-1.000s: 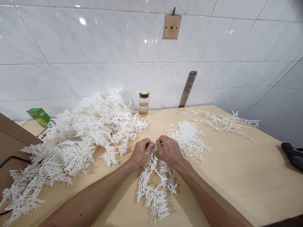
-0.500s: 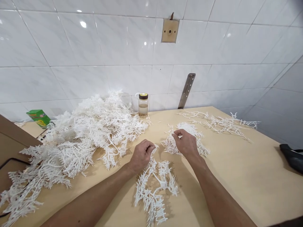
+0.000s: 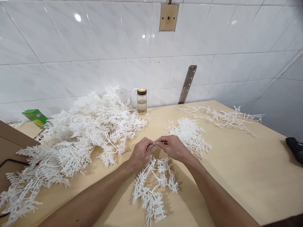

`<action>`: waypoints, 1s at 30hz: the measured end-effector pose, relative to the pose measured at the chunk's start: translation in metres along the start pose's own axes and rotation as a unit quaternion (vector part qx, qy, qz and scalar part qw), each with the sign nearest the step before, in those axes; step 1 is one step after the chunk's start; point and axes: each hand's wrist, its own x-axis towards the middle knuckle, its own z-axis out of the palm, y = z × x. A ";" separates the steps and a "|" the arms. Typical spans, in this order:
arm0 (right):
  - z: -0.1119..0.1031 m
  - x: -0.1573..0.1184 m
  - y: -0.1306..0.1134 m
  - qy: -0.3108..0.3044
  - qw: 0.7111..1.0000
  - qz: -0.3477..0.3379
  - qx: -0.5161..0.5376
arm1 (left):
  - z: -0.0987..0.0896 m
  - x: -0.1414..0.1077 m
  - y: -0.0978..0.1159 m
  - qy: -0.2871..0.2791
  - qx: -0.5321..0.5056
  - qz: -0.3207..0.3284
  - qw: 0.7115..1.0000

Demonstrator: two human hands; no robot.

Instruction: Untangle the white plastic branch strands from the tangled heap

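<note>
My left hand (image 3: 141,154) is closed in a pinch on the upper end of a white plastic branch (image 3: 155,189) with many fine sprigs. Its forked lower part hangs toward me over the table. Fingertip to fingertip with it, my right hand (image 3: 172,147) pinches a tiny white tip of the same branch. The fingers hide most of that tip. Just behind my right hand lies a low pile of small loose white sprigs (image 3: 189,134).
A big heap of white branches (image 3: 94,126) covers the left of the table (image 3: 248,170). Bare white stems (image 3: 224,119) lie at the back right. A bottle of liquid (image 3: 142,102), a metal strip (image 3: 187,84), a green box (image 3: 35,118) and a black object (image 3: 294,149) stand around.
My right hand has moved left and toward me, from the pile of loose sprigs to my left hand, and now pinches the branch's tip. The view has tilted slightly downward.
</note>
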 end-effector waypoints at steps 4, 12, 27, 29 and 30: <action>0.002 -0.001 -0.001 0.008 1.000 -0.001 -0.022 | 0.002 -0.001 -0.005 -0.013 0.020 -0.005 1.000; 0.005 -0.004 -0.008 0.004 0.997 -0.016 -0.076 | 0.001 0.000 -0.005 -0.050 0.051 -0.020 0.997; 0.016 -0.005 -0.010 0.034 0.988 -0.020 -0.153 | -0.003 0.005 0.005 -0.051 0.025 -0.092 0.994; 0.023 -0.005 -0.016 0.048 0.982 -0.001 -0.183 | -0.005 0.006 0.007 -0.061 0.020 -0.117 0.991; 0.025 -0.004 -0.018 0.053 0.980 0.010 -0.192 | -0.006 0.007 0.008 -0.063 0.018 -0.126 0.990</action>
